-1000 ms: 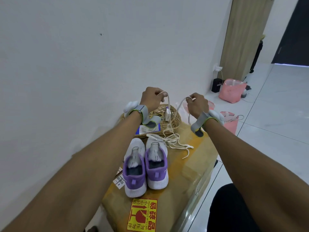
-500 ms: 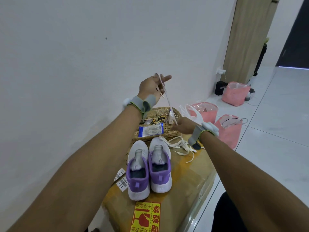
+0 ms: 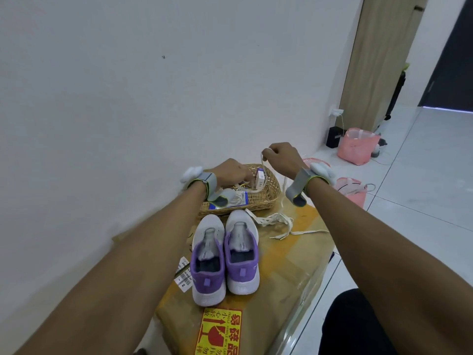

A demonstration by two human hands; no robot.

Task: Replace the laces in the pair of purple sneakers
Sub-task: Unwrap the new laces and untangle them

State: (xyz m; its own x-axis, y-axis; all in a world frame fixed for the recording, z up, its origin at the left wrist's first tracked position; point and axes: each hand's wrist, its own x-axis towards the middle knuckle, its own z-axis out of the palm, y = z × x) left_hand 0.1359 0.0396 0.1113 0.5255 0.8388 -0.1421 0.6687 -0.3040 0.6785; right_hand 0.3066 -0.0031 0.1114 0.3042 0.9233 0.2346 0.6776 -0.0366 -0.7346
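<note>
Two purple and white sneakers (image 3: 225, 254) stand side by side, heels toward me, with no laces in them, on a taped cardboard box (image 3: 289, 267). Loose white laces (image 3: 277, 221) lie in a heap to the right of the toes. My right hand (image 3: 280, 158) is raised above the wicker basket (image 3: 266, 198) and pinches a white lace (image 3: 263, 162) that hangs down in a loop. My left hand (image 3: 231, 171) is low over the basket, fingers curled at the lace near a small white carton (image 3: 259, 180).
The basket also holds a blue and clear packet (image 3: 236, 199). Labels (image 3: 183, 275) and a red and yellow fragile sticker (image 3: 221, 331) are on the box. A white wall runs along the left. Pink bags (image 3: 357, 146) sit on the tiled floor to the right.
My left hand dropped from high above the basket down into it. My right hand rose from the box's right side, lifting the lace above the basket.
</note>
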